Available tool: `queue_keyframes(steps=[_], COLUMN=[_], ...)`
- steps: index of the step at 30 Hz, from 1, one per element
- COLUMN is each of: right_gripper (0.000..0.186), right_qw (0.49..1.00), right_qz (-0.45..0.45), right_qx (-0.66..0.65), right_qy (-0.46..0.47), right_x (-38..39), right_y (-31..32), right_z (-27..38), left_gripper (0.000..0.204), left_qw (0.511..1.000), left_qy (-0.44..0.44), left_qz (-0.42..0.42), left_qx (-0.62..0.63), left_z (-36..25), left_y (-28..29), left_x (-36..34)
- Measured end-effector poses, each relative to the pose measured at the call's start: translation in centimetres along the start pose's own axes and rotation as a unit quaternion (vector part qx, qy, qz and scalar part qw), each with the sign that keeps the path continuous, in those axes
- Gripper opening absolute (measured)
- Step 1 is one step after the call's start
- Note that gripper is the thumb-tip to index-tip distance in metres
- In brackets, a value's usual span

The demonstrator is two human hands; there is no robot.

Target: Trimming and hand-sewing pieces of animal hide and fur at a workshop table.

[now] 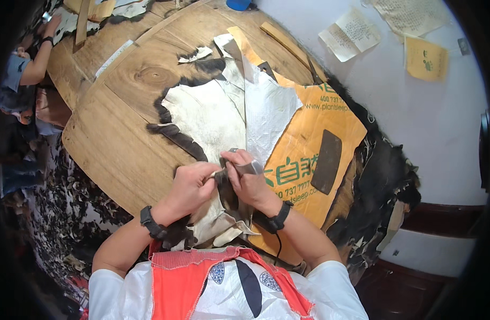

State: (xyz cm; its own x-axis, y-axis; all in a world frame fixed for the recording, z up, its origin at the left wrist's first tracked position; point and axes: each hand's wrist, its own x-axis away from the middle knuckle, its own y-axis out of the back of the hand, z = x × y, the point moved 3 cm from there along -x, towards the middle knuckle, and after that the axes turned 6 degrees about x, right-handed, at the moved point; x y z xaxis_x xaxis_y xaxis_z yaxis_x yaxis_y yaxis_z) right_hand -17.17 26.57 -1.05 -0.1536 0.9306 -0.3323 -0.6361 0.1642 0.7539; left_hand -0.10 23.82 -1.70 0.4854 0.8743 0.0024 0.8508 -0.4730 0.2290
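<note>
A black-and-white fur hide (202, 109) lies with its pale skin side up on the wooden table, dark fur showing along its edges. My left hand (191, 188) is closed in a pinch on a part of the hide's near end, where dark fur shows. Right beside it, my right hand (248, 180) is closed over the same spot, its fingers curled. Something shiny shows by its knuckles, but I cannot make out what it holds. The hide's near end drapes in folds toward my apron (175, 282). A white pattern sheet (269, 109) lies to the right of the hide.
An orange printed sheet (343, 114) covers the table's right side, with a dark curved slab (327, 160) on it. A wooden strip (287, 45) lies at the far edge. Dark fur pieces (381, 181) hang at right; scraps cover the floor at left. Another person's arm (39, 61) is at far left.
</note>
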Motion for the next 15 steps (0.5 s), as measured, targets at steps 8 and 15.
queue_keyframes(steps=[8,15], right_gripper=[0.016,0.011], right_qw=[0.996,0.997], right_qz=[-0.066,-0.042], right_qx=[-0.051,-0.033], right_qy=[0.023,0.046], right_x=[-5.4,-13.5], right_y=[-3.2,-5.8], right_z=[-2.0,-3.2], left_gripper=[0.033,0.032], left_qw=[0.984,0.97], left_qy=[-0.166,-0.231], left_qz=[0.045,0.048], left_qx=[0.047,0.061], left_z=[-0.7,-2.9], left_y=[1.5,3.0], left_x=[0.4,0.3])
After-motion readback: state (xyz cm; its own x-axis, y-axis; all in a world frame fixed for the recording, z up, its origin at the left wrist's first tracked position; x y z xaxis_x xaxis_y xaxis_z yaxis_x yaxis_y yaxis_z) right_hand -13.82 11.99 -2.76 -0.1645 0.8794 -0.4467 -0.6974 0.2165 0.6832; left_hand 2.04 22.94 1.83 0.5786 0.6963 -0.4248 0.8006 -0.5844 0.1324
